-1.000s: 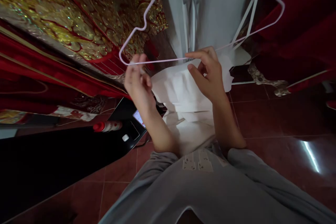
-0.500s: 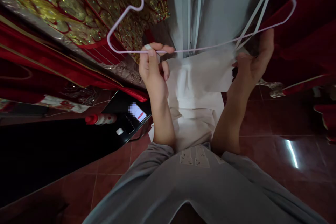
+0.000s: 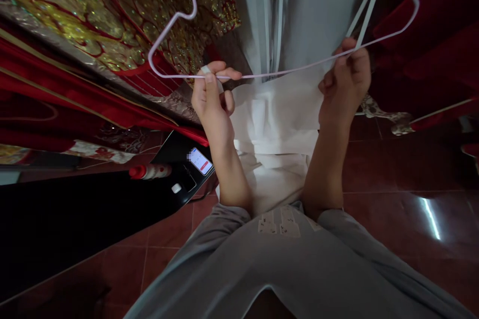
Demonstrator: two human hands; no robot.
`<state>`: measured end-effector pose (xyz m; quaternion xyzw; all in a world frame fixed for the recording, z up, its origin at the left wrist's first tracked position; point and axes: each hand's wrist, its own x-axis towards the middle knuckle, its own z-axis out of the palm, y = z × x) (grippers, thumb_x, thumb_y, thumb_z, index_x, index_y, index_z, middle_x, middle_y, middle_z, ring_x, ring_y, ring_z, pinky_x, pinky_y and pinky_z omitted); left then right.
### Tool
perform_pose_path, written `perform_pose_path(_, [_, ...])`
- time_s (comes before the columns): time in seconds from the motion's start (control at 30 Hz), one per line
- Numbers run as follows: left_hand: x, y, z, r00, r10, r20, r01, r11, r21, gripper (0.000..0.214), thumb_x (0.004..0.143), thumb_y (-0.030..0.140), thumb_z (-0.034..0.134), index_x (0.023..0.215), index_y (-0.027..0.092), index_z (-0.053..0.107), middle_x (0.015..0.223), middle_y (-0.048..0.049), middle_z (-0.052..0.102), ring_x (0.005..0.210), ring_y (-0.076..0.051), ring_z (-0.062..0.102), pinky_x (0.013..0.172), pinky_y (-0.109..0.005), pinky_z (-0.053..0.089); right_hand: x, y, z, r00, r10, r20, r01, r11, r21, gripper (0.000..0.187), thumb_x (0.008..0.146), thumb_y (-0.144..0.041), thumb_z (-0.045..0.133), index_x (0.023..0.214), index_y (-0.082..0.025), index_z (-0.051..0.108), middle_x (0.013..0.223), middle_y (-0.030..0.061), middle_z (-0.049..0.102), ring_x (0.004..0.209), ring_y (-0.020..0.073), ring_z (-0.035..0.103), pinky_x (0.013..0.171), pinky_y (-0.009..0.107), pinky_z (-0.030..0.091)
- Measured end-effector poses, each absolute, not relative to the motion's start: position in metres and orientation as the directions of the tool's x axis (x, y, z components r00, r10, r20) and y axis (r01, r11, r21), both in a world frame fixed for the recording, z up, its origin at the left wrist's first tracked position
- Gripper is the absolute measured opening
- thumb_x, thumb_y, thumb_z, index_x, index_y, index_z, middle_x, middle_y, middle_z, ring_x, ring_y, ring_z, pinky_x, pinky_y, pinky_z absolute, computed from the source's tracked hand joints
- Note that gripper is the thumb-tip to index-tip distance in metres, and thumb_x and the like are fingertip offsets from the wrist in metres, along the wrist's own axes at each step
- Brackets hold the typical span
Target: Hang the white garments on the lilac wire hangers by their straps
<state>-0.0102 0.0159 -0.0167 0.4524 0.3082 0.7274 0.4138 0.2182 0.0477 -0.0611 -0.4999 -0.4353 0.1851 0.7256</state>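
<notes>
A thin pale wire hanger (image 3: 179,15) is held up in front of me, its bottom bar running across the middle. My left hand (image 3: 213,99) pinches that bar near its left end, together with the upper left edge of a white garment (image 3: 279,119). My right hand (image 3: 346,82) is closed on the bar and the garment's upper right edge, close to two white straps (image 3: 361,7) that run up to the hanger's right shoulder. The white garment hangs down between my forearms.
A red and gold embroidered cloth (image 3: 93,25) fills the upper left; dark red fabric (image 3: 437,40) hangs at the right. A black surface (image 3: 75,214) at the left carries a phone (image 3: 201,161), a red-capped bottle (image 3: 149,172) and a small white object (image 3: 176,188). Red floor tiles (image 3: 404,174) lie below.
My right hand moved from the middle of the bar out to the hanger's right side and up. The left hand shifted right along the bar and the garment was spread wider.
</notes>
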Motion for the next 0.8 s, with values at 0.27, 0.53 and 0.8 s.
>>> perform_pose_path(0.27, [-0.012, 0.014, -0.011, -0.241, 0.873, 0.425, -0.319, -0.484, 0.814, 0.027, 0.109, 0.046, 0.06, 0.102, 0.023, 0.07, 0.089, -0.0067, 0.071, 0.043, -0.01, 0.026, 0.044, -0.03, 0.024, 0.212, 0.02, -0.035, 0.66, 0.672, 0.337, 0.014, 0.437, -0.899, 0.017, 0.075, -0.026, 0.065, 0.084, -0.02, 0.051, 0.07, -0.0035, 0.044, 0.051, 0.0033, 0.023, 0.045, 0.021, 0.014])
perform_pose_path(0.53, [-0.01, 0.02, -0.015, -0.268, 0.833, 0.484, -0.208, -0.54, 0.815, 0.029, 0.109, 0.049, 0.057, 0.102, 0.024, 0.069, 0.088, -0.0057, 0.071, 0.041, -0.01, 0.021, 0.04, -0.028, 0.018, 0.226, 0.016, 0.04, 0.437, 0.716, 0.544, 0.062, 0.58, -0.813, 0.025, 0.081, -0.001, 0.06, 0.091, -0.018, 0.076, 0.071, -0.0021, 0.053, 0.051, 0.0026, 0.034, 0.047, 0.021, 0.022])
perform_pose_path(0.8, [-0.015, 0.022, -0.02, -0.219, 0.868, 0.445, -0.212, -0.488, 0.847, 0.039, 0.103, 0.063, 0.06, 0.105, 0.026, 0.074, 0.092, -0.0073, 0.072, 0.044, -0.012, 0.026, 0.043, -0.03, 0.021, 0.263, 0.06, 0.061, 0.53, 0.839, 0.124, -0.42, 0.387, -0.821, 0.071, 0.109, -0.023, 0.008, 0.092, -0.02, 0.076, 0.115, -0.0019, 0.073, 0.053, -0.0007, 0.045, 0.047, 0.019, 0.031])
